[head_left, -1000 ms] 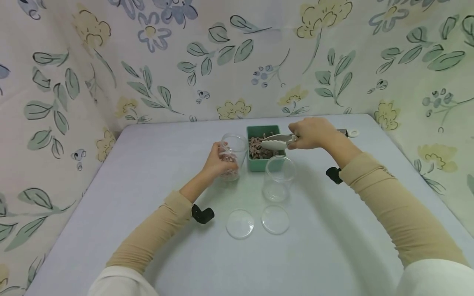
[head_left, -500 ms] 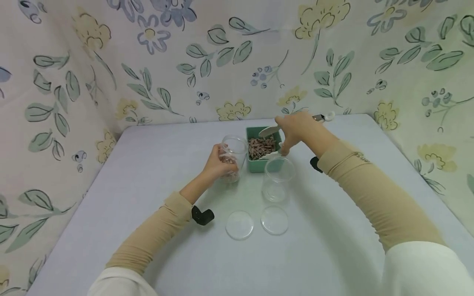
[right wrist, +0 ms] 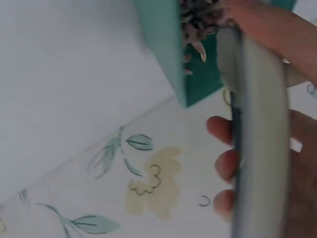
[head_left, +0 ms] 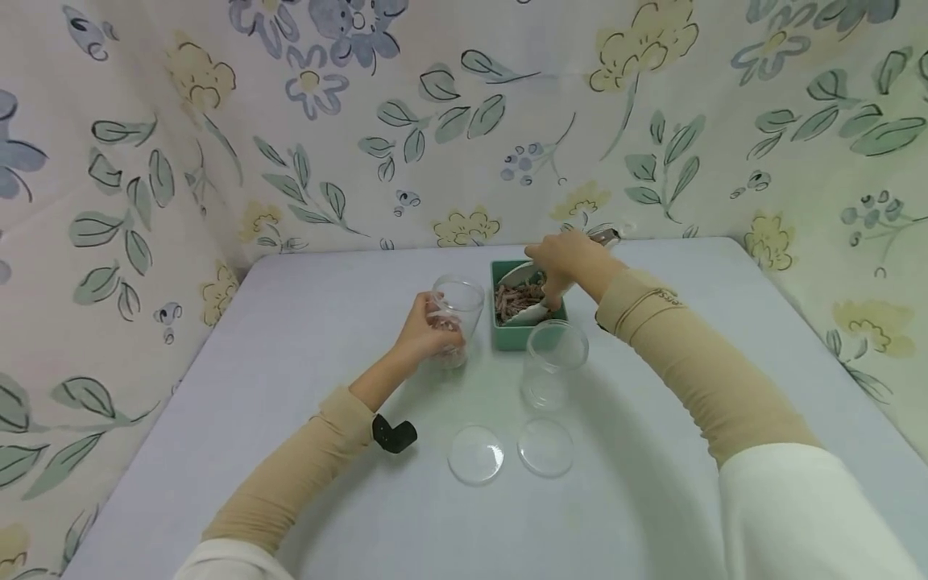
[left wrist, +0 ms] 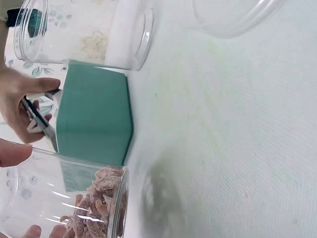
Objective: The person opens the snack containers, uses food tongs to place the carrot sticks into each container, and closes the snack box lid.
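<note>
My left hand [head_left: 424, 334] grips a clear jar [head_left: 466, 318] that stands on the table. In the left wrist view, brownish-pink dried strips [left wrist: 94, 210] lie in the bottom of that jar. My right hand [head_left: 569, 264] holds a pair of tongs [head_left: 519, 275] above the green box [head_left: 511, 339], their two pale tips spread apart and down among the strips [head_left: 513, 300] inside. From the right wrist, the tongs [right wrist: 262, 134] look blurred, with fingers curled along them. The far part of the box is partly hidden by the right hand.
A second clear jar [head_left: 547, 379] stands upright just in front of the box, with no strips visible in it. Nearer to me, two clear round lids [head_left: 475, 456] lie flat side by side on the white table [head_left: 616, 499]. A flowered cloth [head_left: 406, 177] hangs behind the table.
My right hand has come left and over the box, and the tongs have gone from nearly closed to spread wide, tips lowered into the strips. The left hand keeps its hold on the jar.
</note>
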Demonstrator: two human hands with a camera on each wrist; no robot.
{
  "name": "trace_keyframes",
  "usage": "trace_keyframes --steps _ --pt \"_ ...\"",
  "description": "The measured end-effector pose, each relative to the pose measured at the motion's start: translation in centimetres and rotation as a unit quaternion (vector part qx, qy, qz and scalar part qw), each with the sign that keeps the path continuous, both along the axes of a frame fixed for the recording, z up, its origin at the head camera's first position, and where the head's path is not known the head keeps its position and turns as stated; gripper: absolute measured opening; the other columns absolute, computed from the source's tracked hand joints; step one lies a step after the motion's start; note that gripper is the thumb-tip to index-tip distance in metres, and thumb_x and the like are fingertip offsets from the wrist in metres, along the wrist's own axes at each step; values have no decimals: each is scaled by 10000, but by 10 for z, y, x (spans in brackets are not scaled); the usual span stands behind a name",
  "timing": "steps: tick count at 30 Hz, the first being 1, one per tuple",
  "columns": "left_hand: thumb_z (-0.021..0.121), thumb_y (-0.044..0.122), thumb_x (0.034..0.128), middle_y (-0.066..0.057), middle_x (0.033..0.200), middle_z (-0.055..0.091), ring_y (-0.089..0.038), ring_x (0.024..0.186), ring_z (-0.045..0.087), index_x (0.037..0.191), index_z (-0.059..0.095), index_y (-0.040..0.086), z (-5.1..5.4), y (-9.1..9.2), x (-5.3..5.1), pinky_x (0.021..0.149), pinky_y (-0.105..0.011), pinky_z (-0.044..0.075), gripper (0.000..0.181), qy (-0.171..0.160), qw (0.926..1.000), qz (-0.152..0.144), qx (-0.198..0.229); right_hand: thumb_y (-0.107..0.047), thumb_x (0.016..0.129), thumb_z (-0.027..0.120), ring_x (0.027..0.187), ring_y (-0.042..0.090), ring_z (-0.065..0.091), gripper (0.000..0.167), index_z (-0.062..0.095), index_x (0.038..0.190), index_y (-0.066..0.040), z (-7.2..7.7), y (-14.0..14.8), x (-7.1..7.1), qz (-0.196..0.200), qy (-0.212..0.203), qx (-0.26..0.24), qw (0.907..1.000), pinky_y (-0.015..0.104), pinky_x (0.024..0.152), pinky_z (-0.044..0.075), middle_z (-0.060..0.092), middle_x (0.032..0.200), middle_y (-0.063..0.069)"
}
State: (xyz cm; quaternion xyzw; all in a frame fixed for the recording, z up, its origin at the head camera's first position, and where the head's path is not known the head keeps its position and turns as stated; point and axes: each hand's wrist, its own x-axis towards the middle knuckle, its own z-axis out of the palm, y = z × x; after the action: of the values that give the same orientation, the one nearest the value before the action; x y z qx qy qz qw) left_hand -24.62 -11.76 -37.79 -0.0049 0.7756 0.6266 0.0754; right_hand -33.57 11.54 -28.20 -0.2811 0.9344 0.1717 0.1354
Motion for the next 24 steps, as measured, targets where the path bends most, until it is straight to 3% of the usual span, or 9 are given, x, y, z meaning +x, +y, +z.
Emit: trace_keyframes --steps 4,7,12,16,24 --pt "713 -53 733 -177 1432 388 -334 1279 443 1412 307 51 0 -1 -1 1045 -497 386 798 11 10000 -26 -50 -318 773 751 773 263 597 661 523 1337 -59 -8 12 4 390 311 -435 9978 414 646 522 655 1043 132" --pt "707 -60 729 -183 1439 378 -338 1284 439 1407 306 57 1 1 -2 1054 -486 380 796 14 10000 -53 -30 -263 781 713 691 245 566 532 589 1255 -54 -10 16 11 618 657 -650 9938 412 637 520 665 931 107" --pt "717 -56 714 -195 1452 382 -337 1317 416 1428 298 39 2 6 -5 1090 -461 342 833 39 9999 -144 -87 -301 782 746 759 295 624 533 613 1233 -51 -13 28 17 610 650 -898 9920 447 705 540 686 942 118" --pt "728 -51 714 -191 1428 397 -339 1267 450 1408 308 48 5 10 -7 1045 -462 394 817 78 9998 -96 -177 -351 783 765 846 307 634 551 607 1210 -41 -10 39 20 486 452 -1084 9919 466 755 533 680 977 112" --pt "751 -1 725 -152 1465 388 -316 1289 423 1448 294 79 10 12 -15 1065 -461 367 859 7 9960 22 -888 -361 775 762 747 268 562 499 599 1110 -30 8 67 26 118 369 -1959 9799 449 674 483 657 918 100"
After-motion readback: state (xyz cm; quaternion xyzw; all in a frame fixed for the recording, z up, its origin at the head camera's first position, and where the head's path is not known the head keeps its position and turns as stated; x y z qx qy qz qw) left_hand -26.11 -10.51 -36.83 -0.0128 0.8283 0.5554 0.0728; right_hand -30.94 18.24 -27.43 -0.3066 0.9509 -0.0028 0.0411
